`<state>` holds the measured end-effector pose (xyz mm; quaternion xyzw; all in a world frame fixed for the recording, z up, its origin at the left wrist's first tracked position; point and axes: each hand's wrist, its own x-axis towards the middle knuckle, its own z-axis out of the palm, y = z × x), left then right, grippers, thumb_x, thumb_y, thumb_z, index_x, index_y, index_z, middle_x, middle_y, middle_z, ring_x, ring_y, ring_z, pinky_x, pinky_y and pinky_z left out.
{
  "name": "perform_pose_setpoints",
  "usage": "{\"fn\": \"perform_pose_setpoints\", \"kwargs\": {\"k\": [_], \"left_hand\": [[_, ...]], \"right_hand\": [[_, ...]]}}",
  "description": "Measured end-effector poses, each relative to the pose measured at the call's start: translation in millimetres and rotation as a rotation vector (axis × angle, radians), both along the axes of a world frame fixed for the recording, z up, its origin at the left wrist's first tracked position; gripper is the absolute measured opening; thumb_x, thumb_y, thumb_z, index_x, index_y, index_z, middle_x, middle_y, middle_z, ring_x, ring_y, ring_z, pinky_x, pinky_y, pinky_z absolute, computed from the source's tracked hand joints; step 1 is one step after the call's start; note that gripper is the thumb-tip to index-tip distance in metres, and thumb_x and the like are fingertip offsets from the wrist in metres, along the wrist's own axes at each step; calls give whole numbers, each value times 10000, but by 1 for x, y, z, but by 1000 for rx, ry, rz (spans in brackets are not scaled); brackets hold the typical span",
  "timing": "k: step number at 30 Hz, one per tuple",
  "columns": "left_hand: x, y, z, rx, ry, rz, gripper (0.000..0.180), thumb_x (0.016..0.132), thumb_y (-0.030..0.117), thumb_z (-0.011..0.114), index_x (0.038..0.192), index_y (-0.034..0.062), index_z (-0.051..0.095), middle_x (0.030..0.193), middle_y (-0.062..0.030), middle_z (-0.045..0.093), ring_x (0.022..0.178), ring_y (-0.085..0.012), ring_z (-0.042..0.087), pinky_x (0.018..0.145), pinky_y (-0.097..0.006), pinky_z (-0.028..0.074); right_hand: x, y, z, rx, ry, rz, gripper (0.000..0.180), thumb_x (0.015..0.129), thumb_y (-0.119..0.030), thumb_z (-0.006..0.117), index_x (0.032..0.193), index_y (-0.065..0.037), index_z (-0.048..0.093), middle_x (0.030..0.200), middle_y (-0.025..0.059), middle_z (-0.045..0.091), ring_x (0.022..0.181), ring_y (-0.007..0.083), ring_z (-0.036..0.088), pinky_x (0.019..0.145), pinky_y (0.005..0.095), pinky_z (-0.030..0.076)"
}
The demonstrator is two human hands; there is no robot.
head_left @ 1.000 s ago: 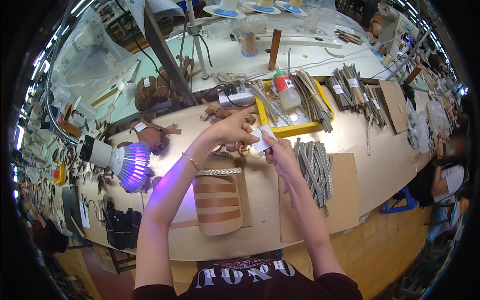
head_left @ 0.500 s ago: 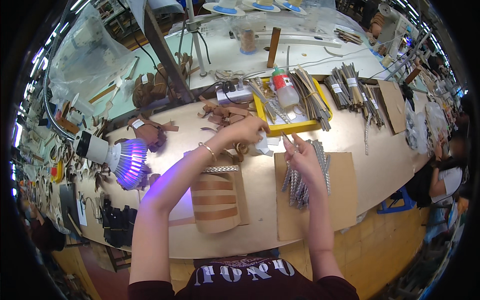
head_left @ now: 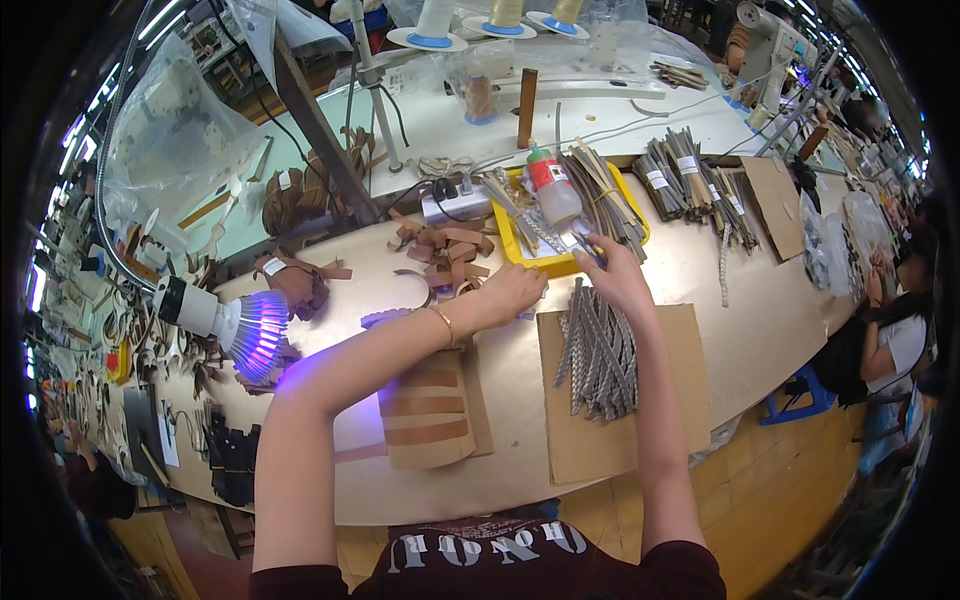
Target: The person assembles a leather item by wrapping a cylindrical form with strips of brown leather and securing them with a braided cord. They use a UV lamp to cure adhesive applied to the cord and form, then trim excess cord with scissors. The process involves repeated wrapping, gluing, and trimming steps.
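My left hand [head_left: 512, 293] is closed just in front of the yellow tray [head_left: 560, 265]; its curled fingers hide whatever they hold. At the tray's near rim, my right hand [head_left: 618, 275] pinches a thin grey pointed thing [head_left: 582, 243], too small to name surely. Below the right hand, a bundle of grey braided strips [head_left: 602, 365] lies on a cardboard sheet [head_left: 672, 400]. Under my left forearm is a curved tan panel [head_left: 425, 455] with brown bands across it. Inside the tray are a red-labelled bottle [head_left: 553, 190] with a green top and several grey strips [head_left: 608, 195].
Brown leather scraps [head_left: 450, 250] lie beyond my left forearm. A lit lamp [head_left: 258, 335] on a bent neck stands at the left. Tied strip bundles [head_left: 690, 175] and a cardboard piece [head_left: 772, 205] are at the right. A power strip [head_left: 455, 203] sits left of the tray.
My right hand has moved away from me to the tray's near rim with the thin grey thing. My left hand has come slightly nearer, its forearm now covering the braided strip on the curved panel.
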<state>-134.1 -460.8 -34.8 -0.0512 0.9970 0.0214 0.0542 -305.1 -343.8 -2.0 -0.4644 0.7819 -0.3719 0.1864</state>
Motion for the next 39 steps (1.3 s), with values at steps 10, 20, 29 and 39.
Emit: {"fn": "perform_pose_setpoints", "kwargs": {"k": [10,20,29,39], "left_hand": [[-6,3,3,-34,-129,102,216,693,-26,684,902,27,663,985,-160,663,959,-299,656,787,-392,536],[-1,-8,2,312,-147,356,413,700,76,731,1078,29,572,988,-211,649,978,-374,629,807,-445,511],[-5,-10,28,389,-157,421,486,704,221,775,1115,-3,647,1049,-244,652,1011,-359,634,877,-414,512],[-41,-58,27,511,438,658,623,669,325,862,1134,-6,613,1011,-199,650,903,-294,638,799,-386,497]], "right_hand": [[-11,-52,-12,208,760,154,312,836,-192,682,1130,-94,642,1126,132,553,1093,297,517,895,424,396],[-2,16,10,25,539,82,355,872,-243,661,1182,-73,630,1089,115,587,1082,269,543,919,416,378],[-10,73,15,17,429,-45,353,874,-225,677,1187,-65,637,992,132,647,928,269,628,851,389,454],[11,99,25,-14,323,-96,341,874,-167,675,1181,-27,631,949,161,641,867,292,625,785,399,496]]}}
